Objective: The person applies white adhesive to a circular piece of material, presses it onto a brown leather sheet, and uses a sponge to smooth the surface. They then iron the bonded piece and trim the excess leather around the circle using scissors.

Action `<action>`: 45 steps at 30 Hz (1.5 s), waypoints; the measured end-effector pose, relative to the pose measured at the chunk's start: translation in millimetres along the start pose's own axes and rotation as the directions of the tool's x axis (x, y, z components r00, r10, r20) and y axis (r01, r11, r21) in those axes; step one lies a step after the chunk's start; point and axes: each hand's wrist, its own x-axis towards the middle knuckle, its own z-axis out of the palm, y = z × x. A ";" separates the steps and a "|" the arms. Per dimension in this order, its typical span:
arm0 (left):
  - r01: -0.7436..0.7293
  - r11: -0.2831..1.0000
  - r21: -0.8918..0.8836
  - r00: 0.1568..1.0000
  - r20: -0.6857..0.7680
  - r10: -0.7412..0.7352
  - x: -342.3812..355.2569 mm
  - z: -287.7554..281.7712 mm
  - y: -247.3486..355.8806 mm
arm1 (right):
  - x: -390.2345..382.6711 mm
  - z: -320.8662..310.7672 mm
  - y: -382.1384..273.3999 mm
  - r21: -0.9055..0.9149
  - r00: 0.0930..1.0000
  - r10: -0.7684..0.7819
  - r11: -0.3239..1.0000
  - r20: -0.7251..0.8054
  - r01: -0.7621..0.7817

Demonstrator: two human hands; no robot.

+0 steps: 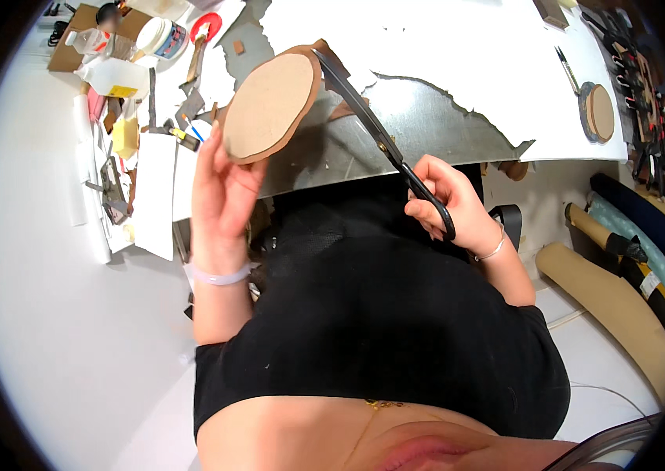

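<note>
Head view: left grip (230,192) holds the oval tan-and-brown piece (269,106) by its near edge, over the counter (419,110), presumably leaving the far rim accessible. Right grip (451,202) is wrapped around the handles of the black scissors (380,141); blade tips lie at that rim.

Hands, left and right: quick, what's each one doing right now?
Left hand: closed on the edge of the tan oval piece.
Right hand: closed, holding the black scissors.
</note>
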 end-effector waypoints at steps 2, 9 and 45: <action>-0.054 0.993 -0.107 0.999 -0.004 0.054 9.6 0.5 -15.2 | 1.6 1.7 -0.9 0.004 1.000 -0.005 1.000 -0.012 0.005; -0.019 0.994 -0.107 0.993 0.110 0.031 18.9 53.2 -40.4 | 6.0 5.3 -3.2 -0.015 0.997 -0.080 0.997 -0.002 0.080; -0.231 0.943 0.240 0.973 0.068 0.221 -10.3 95.9 -67.0 | 10.8 16.6 6.2 0.057 0.952 -0.301 0.953 0.059 0.298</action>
